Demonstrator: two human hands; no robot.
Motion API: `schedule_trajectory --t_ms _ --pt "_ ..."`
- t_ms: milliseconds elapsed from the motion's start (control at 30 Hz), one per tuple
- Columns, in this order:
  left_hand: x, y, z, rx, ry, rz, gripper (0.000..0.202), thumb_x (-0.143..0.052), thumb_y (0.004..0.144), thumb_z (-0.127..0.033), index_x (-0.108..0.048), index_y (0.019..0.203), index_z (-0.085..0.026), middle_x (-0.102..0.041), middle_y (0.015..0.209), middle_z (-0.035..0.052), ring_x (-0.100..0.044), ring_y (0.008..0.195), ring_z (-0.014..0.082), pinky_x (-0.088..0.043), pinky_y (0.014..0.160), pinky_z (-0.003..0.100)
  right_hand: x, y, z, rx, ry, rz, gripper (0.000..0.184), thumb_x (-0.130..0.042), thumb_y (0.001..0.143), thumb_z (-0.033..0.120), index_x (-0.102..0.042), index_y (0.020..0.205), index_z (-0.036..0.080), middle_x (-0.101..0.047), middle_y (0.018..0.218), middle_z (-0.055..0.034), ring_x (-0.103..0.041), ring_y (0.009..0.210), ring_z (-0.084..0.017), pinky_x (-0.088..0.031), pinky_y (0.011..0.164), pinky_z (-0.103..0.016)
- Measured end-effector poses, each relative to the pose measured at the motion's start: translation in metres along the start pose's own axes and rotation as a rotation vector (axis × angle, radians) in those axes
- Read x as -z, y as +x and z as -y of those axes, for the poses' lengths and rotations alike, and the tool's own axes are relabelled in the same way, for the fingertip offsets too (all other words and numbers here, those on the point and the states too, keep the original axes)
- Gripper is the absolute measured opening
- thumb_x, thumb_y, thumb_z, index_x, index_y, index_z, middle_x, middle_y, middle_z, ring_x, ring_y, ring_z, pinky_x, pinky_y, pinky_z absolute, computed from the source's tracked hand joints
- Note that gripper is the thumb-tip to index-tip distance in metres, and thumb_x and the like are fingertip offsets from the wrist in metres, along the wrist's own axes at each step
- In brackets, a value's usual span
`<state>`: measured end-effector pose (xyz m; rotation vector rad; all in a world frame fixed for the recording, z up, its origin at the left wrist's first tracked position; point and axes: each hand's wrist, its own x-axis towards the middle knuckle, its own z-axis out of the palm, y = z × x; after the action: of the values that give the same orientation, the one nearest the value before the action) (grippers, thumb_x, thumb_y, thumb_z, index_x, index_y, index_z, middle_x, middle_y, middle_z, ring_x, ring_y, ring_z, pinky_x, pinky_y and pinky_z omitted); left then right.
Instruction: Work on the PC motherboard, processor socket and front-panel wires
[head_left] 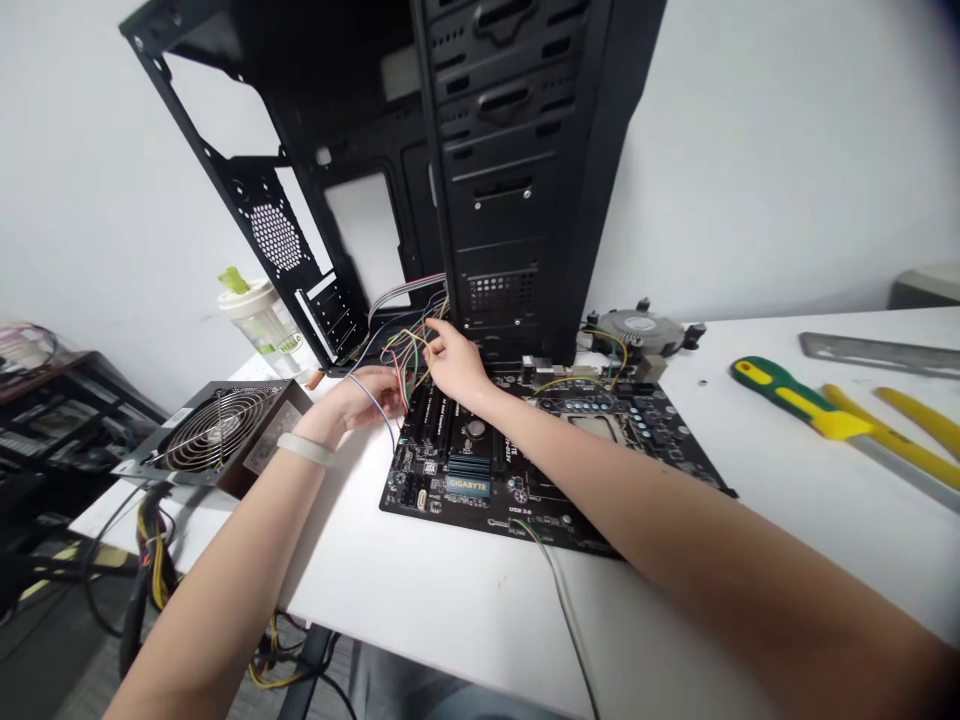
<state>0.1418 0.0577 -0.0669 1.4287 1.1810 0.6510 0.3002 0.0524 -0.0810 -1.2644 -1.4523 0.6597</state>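
Observation:
A black motherboard (474, 445) marked GIGABYTE lies flat on the table beneath my right forearm. At its far left edge, a loose bunch of thin coloured wires (409, 352) comes out of the black computer case (517, 230). My right hand (455, 362) reaches across the board, thumb and finger pinched on these wires. Beside the board's left edge, my left hand (371, 397) has its fingers curled at the lower ends of the same wires; its fingertips are partly hidden. A green-and-white wire (559, 585) runs from the board's near edge towards me.
A power supply (221, 430) with bundled cables sits at left, near a lidded cup (262, 325). The CPU cooler fan (637, 328) stands behind the board. At right lie a green-and-yellow screwdriver (795, 400), yellow-handled pliers (896, 440) and a grey metal strip (877, 352).

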Motion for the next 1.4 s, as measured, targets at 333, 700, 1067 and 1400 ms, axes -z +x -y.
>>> schedule_trajectory --t_ms 333,700,1067,1400 --pt "-0.019 0.018 0.008 -0.058 -0.011 -0.16 0.024 -0.057 0.094 -0.034 -0.058 0.084 -0.011 -0.049 0.062 -0.006 -0.04 0.045 0.0035 -0.036 0.042 0.016 0.003 -0.002 -0.006 -0.03 -0.04 0.032 0.05 -0.051 0.077 0.003 -0.058 0.124 0.014 -0.067 0.075 0.0011 -0.062 0.073 -0.013 -0.048 0.081 -0.027" --pt "-0.024 0.014 0.005 -0.162 -0.002 -0.167 0.032 -0.082 0.06 -0.032 -0.056 0.062 -0.013 -0.048 0.05 -0.0051 -0.044 0.044 0.0062 -0.035 0.045 0.021 0.004 -0.002 -0.004 -0.04 -0.053 0.047 0.051 -0.052 0.076 0.002 -0.058 0.125 0.013 -0.068 0.078 0.0005 -0.062 0.076 -0.012 -0.047 0.079 -0.023" --pt "-0.016 0.02 0.011 -0.214 0.066 -0.154 0.033 -0.086 0.048 -0.03 -0.06 0.058 -0.012 -0.05 0.049 -0.0047 -0.042 0.043 0.0047 -0.032 0.043 0.019 0.01 0.001 -0.002 -0.036 -0.117 0.134 0.022 -0.058 0.076 0.006 -0.075 0.084 0.018 -0.073 0.089 -0.0026 -0.066 0.088 -0.015 -0.048 0.081 -0.024" --pt "-0.022 0.009 0.0 -0.223 0.127 -0.19 0.039 -0.087 0.04 -0.036 -0.059 0.054 -0.013 -0.05 0.046 -0.0044 -0.04 0.041 0.0054 -0.027 0.039 0.018 0.015 0.003 0.0 -0.013 -0.19 0.229 0.022 -0.059 0.074 0.006 -0.077 0.078 0.016 -0.075 0.083 -0.005 -0.068 0.086 -0.017 -0.048 0.078 -0.021"
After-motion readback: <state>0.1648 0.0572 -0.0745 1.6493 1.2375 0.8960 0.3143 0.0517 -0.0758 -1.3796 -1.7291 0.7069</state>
